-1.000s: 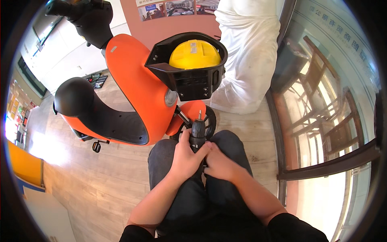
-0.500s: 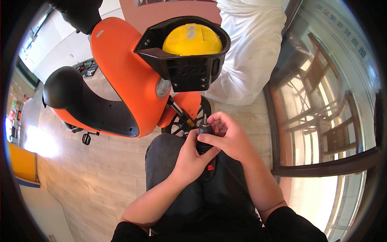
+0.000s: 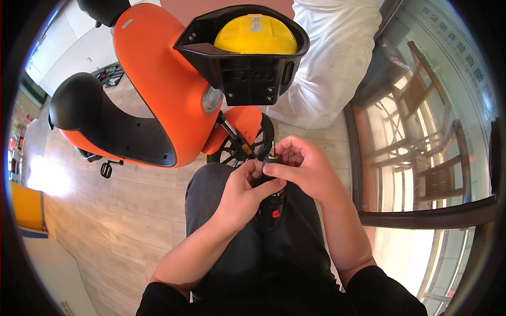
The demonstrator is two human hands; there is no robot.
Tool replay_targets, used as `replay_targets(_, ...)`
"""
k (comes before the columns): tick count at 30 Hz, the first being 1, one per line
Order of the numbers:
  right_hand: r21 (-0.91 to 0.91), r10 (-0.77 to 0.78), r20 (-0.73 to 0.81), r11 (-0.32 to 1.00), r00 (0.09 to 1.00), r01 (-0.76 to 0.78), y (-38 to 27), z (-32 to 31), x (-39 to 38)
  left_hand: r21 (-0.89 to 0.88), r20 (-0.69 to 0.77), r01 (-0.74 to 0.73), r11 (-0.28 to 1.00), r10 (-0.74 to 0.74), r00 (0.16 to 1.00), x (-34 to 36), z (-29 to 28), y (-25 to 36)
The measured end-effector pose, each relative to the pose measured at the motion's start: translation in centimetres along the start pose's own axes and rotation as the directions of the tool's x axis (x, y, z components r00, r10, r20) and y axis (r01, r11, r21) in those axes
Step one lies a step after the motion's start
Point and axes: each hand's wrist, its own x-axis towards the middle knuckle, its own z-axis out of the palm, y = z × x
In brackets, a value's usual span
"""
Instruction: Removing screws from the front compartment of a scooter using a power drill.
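Hands work together: your left hand (image 3: 243,192) steadies the black screwdriver (image 3: 272,203) in a closed grip while your right hand (image 3: 305,169) pinches its tip.

a small white rectangular label (image 3: 256,22) sits on top of the yellow dome (image 3: 255,36) in the scooter's black front basket (image 3: 247,73); its print is too small to read.

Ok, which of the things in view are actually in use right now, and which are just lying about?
In use:
- black power screwdriver
- its bit
- left hand
- right hand

Lying about:
- orange scooter
- yellow helmet in its black front basket
- white cloth
- wooden chairs behind glass
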Motion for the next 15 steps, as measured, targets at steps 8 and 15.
replay_targets(8, 0.084, 0.006, 0.145, 0.996, 0.989, -0.018, -0.2, -0.9, -0.2, 0.015, 0.027, 0.064, 0.998, -0.064, 0.998, -0.1, -0.3, -0.2)
replay_targets(15, 0.211, 0.007, 0.375, 0.973, 0.927, -0.093, -0.4, -2.6, 0.0, -0.020, 0.081, 0.036, 0.999, -0.034, 0.996, -0.2, 0.0, 0.1)
